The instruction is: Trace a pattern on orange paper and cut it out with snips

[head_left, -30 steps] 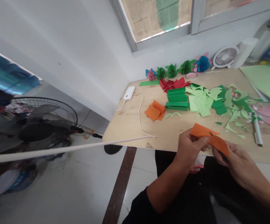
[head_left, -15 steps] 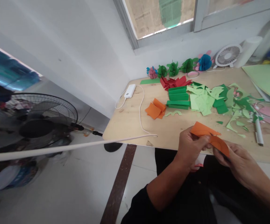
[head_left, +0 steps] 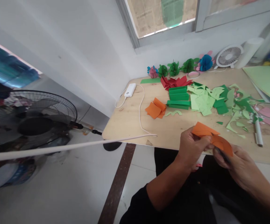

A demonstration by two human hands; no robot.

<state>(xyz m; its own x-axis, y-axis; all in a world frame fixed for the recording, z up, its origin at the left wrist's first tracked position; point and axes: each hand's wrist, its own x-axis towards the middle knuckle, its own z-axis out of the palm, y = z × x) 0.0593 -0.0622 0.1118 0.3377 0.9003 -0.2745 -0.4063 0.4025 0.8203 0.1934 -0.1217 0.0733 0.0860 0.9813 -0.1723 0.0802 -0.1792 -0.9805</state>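
My left hand [head_left: 193, 144] is closed on a folded piece of orange paper [head_left: 202, 129], thumb on top, just over the table's front edge. A curved, partly cut flap [head_left: 222, 144] of that paper bends down to the right. My right hand [head_left: 236, 165] is closed around dark scissors [head_left: 223, 155] beneath the flap; the paper and fingers hide most of them. Further left on the table lie more folded orange paper pieces [head_left: 155, 109]. Beyond my hands are folded dark green strips [head_left: 178, 97], light green cut paper [head_left: 202, 104] and red folded paper [head_left: 175, 82].
A white cable [head_left: 79, 147] crosses from the left onto the wooden table [head_left: 123, 124], near a white power bank [head_left: 130, 90]. Paper figures [head_left: 173, 68] and a small white fan [head_left: 229, 56] line the wall. A marker [head_left: 258, 133] lies right; a large fan [head_left: 35, 126] stands left.
The curved orange flap has swung slightly to the right, and more of the dark scissors shows under it. My left hand keeps its hold almost in place.
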